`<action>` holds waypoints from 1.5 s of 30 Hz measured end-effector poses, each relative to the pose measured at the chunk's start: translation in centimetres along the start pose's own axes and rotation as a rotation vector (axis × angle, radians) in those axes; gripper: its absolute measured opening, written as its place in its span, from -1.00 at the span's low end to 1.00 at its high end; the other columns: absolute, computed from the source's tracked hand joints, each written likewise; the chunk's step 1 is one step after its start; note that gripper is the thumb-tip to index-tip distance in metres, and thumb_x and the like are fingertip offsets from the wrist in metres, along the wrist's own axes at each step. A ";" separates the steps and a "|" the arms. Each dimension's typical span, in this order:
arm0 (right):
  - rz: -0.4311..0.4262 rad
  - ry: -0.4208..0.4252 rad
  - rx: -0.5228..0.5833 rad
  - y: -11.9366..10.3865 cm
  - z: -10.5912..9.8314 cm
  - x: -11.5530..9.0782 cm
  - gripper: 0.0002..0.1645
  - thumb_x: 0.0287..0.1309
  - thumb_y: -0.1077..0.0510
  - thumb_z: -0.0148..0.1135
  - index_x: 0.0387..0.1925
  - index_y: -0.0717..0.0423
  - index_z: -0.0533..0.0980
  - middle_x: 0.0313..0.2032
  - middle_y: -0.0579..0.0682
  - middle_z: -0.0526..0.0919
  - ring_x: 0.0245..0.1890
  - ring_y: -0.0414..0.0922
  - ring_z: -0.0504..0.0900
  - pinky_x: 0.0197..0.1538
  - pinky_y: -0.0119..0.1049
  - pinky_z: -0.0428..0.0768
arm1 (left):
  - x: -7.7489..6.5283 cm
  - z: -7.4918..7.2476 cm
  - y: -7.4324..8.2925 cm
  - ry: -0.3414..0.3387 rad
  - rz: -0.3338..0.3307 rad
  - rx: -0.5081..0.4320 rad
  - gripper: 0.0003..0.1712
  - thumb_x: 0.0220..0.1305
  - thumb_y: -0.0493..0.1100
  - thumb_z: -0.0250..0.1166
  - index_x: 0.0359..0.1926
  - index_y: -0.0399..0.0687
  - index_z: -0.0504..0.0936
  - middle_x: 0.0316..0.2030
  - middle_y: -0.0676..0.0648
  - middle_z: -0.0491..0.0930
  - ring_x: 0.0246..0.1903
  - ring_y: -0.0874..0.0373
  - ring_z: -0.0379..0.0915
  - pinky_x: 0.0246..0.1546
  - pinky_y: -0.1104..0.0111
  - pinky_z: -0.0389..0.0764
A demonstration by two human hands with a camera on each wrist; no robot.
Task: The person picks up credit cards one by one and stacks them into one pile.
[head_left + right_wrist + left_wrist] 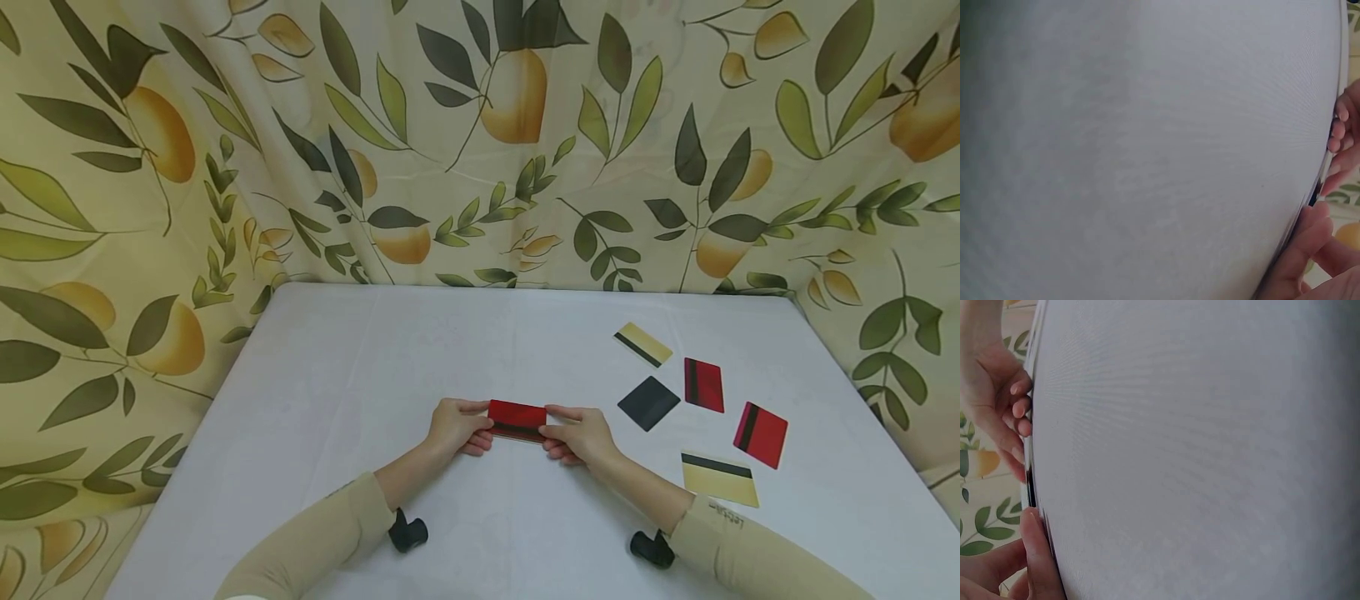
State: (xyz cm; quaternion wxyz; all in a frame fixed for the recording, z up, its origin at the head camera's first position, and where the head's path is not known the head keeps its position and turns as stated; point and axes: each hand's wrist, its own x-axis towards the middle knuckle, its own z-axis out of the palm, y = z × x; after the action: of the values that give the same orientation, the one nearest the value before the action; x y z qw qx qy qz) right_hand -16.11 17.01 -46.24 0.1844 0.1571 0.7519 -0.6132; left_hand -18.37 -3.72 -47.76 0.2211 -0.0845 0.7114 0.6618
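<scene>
Near the middle of the white table, a red card with a black stripe along its near side is held between both hands. The left hand pinches its left end with thumb and fingers. At the opposite end, the right hand pinches it the same way. A thin pale edge shows under the card's near side; whether a second card lies beneath, I cannot tell. In the left wrist view the card appears only as a dark sliver between the hands. The right wrist view also shows it nearly edge-on.
Right of the hands lie a gold striped card, a black card, two red striped cards, one upper and one lower, and another gold card by the right forearm. Patterned cloth hangs behind the table.
</scene>
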 end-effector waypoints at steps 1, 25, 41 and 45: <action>-0.001 0.004 -0.006 0.0 0.0 0.0 -0.40 0.04 0.24 0.28 0.16 0.24 0.38 -0.70 0.00 0.61 -0.77 -0.24 0.56 -0.72 -0.53 0.45 | 0.0 0.0 0.0 0.002 0.002 0.004 -0.55 0.10 -0.38 0.24 0.07 -0.26 0.52 -0.69 -0.13 0.59 -0.77 0.19 0.51 -0.71 0.40 0.59; -0.001 0.058 -0.046 0.0 0.5 0.1 -0.40 -0.01 0.29 0.30 0.14 0.18 0.40 -0.70 0.02 0.61 -0.77 -0.22 0.56 -0.72 -0.51 0.44 | 0.0 0.1 0.0 0.038 0.018 0.015 -0.54 0.05 -0.42 0.26 0.05 -0.27 0.52 -0.74 -0.11 0.56 -0.80 0.20 0.48 -0.74 0.41 0.57; 0.100 -0.010 0.229 -1.6 -2.6 -1.2 -0.46 0.18 0.13 0.15 0.15 0.29 0.34 -0.44 -0.07 0.67 -0.56 -0.23 0.64 -0.50 -0.47 0.60 | 0.3 0.6 1.2 0.008 -0.082 -0.136 -0.64 0.12 -0.28 0.22 -0.02 -0.27 0.56 -0.64 -0.09 0.60 -0.71 0.17 0.55 -0.61 0.30 0.63; 0.109 -0.071 0.346 -2.0 -4.1 -1.5 -0.40 0.24 0.13 0.08 0.23 0.31 0.22 -0.35 -0.07 0.66 -0.40 -0.19 0.68 -0.29 -0.39 0.64 | 0.3 1.3 2.3 -0.051 -0.113 -0.152 -0.61 0.15 -0.25 0.21 0.03 -0.25 0.53 -0.59 -0.10 0.61 -0.65 0.15 0.58 -0.51 0.25 0.66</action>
State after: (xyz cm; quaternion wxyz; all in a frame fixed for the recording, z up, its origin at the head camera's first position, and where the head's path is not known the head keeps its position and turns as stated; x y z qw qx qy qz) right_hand -16.04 20.64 -43.04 0.2142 0.2052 0.6186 -0.7275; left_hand -19.29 -2.10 -45.89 0.2690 -0.1240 0.6475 0.7021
